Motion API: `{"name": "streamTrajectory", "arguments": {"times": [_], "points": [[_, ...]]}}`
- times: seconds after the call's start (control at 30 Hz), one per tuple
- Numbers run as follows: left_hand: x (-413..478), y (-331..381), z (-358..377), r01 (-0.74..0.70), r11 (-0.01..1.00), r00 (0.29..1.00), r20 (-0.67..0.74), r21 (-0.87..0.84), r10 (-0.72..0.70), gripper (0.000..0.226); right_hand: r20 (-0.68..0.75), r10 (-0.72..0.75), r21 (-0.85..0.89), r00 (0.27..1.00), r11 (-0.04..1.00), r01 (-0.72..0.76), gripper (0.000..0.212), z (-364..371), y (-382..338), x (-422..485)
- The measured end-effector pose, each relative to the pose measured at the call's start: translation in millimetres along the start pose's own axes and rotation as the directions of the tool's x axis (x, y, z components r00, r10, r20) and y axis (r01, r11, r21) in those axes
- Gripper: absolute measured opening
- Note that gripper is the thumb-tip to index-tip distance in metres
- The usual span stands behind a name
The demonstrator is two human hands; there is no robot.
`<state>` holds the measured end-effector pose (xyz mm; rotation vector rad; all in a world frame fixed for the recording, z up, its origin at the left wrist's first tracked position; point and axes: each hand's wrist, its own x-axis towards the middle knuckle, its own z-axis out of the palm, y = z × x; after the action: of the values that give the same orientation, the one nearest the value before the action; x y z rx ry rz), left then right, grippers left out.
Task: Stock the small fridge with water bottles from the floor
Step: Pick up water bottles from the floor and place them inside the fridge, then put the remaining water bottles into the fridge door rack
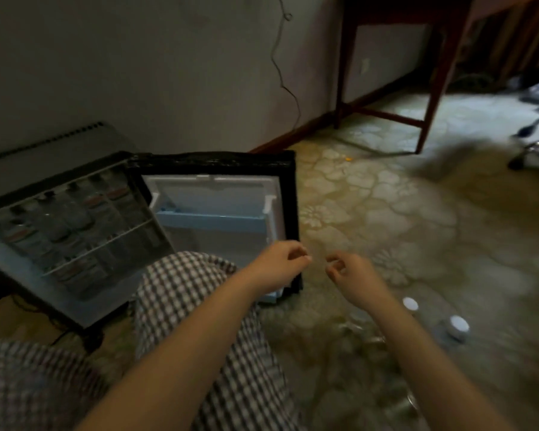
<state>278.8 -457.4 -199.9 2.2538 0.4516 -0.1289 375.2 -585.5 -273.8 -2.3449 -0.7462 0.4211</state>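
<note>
Left hand (279,264): empty, fingers loosely curled, hanging in front of the fridge's lower right corner.
Right hand (347,272): empty too, in the same loose curl, just beside the left hand and apart from it, over the patterned floor (386,197).
Floor bottles (459,325): two white caps show near each other, just right of the right forearm. The bodies are too blurred to make out.
Fridge (288,194): small and black, on the floor against the wall, standing open, with a pale blue shelf (212,220) across its white inside.
Fridge door (19,262): swung out to the left, its racks lined with door bottles (75,209) standing upright.
Checked trousers (184,290): a bent knee between door and left forearm.
Wooden table (433,88): well behind, by the wall.
</note>
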Motion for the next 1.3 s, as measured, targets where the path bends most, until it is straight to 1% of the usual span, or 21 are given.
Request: {"name": "streamTrajectory", "arguments": {"times": [0.07,0.13,0.2,0.3,0.37,0.43,0.53,0.6,0.7,0.77,0.87,0.93,1.03,1.07,1.13,1.17,1.23,1.3], "points": [[10,-3,31,0.016,1.0,0.998,0.053,0.014,-0.017,0.029,0.037,0.113,-0.058,0.993,0.992,-0.111,0.033,4,46,-9],[17,-8,60,0.052,0.998,0.995,0.084,-0.019,-0.05,0.028,0.022,0.216,-0.115,0.976,0.971,-0.212,0.033,7,87,-20],[19,-12,90,0.101,0.993,0.989,0.114,-0.063,-0.093,0.026,-0.014,0.243,-0.189,0.97,0.952,-0.241,0.035,6,120,-30],[15,-21,134,0.16,0.984,0.972,0.189,-0.082,-0.142,0.024,-0.092,0.317,-0.343,0.944,0.88,-0.329,0.044,3,159,-45],[10,-24,158,0.192,0.978,0.954,0.247,-0.08,-0.167,0.024,-0.091,0.408,-0.392,0.908,0.824,-0.41,0.05,3,185,-54],[5,-28,175,0.211,0.975,0.943,0.278,-0.069,-0.184,0.024,-0.067,0.513,-0.395,0.856,0.774,-0.495,0.053,11,208,-66],[-2,-32,191,0.213,0.977,0.925,0.321,-0.005,-0.2,0.025,0.005,0.644,-0.339,0.765,0.721,-0.605,0.052,25,228,-88],[-3,-33,196,0.212,0.976,0.914,0.345,0.041,-0.213,0.027,-0.01,0.657,-0.329,0.754,0.71,-0.623,0.05,32,235,-99],[-4,-34,195,0.215,0.974,0.91,0.349,0.066,-0.224,0.029,-0.076,0.634,-0.373,0.769,0.698,-0.612,0.049,33,235,-104],[-4,-34,191,0.22,0.974,0.915,0.335,0.058,-0.227,0.029,-0.092,0.616,-0.355,0.783,0.714,-0.604,0.047,33,230,-104],[-5,-30,188,0.214,0.977,0.929,0.303,0.027,-0.212,0.029,-0.147,0.544,-0.243,0.826,0.79,-0.563,0.038,30,214,-102],[-7,-29,189,0.202,0.979,0.929,0.314,0.015,-0.197,0.032,-0.204,0.473,-0.155,0.857,0.849,-0.505,0.033,25,198,-100],[-13,-28,187,0.182,0.983,0.925,0.343,-0.014,-0.167,0.042,-0.226,0.361,-0.044,0.905,0.924,-0.379,0.028,11,166,-94],[-15,-26,186,0.171,0.984,0.925,0.35,-0.046,-0.145,0.045,-0.215,0.322,-0.016,0.922,0.943,-0.333,0.028,5,154,-90],[-17,-22,181,0.148,0.975,0.933,0.351,-0.168,-0.081,0.051,-0.209,0.238,0.034,0.948,0.971,-0.237,0.023,-9,130,-84],[-20,-19,174,0.125,0.963,0.946,0.321,-0.238,-0.044,0.054,-0.218,0.179,0.044,0.959,0.984,-0.174,0.022,-17,115,-82],[-22,-13,160,0.064,0.943,0.971,0.24,-0.327,0.018,0.059,-0.251,0.078,0.059,0.965,0.996,-0.066,0.033,-32,84,-76],[-20,-8,139,-0.032,0.928,0.987,0.137,-0.37,0.088,0.063,-0.281,-0.033,0.091,0.959,0.994,0.061,0.03,-48,51,-70]]}}
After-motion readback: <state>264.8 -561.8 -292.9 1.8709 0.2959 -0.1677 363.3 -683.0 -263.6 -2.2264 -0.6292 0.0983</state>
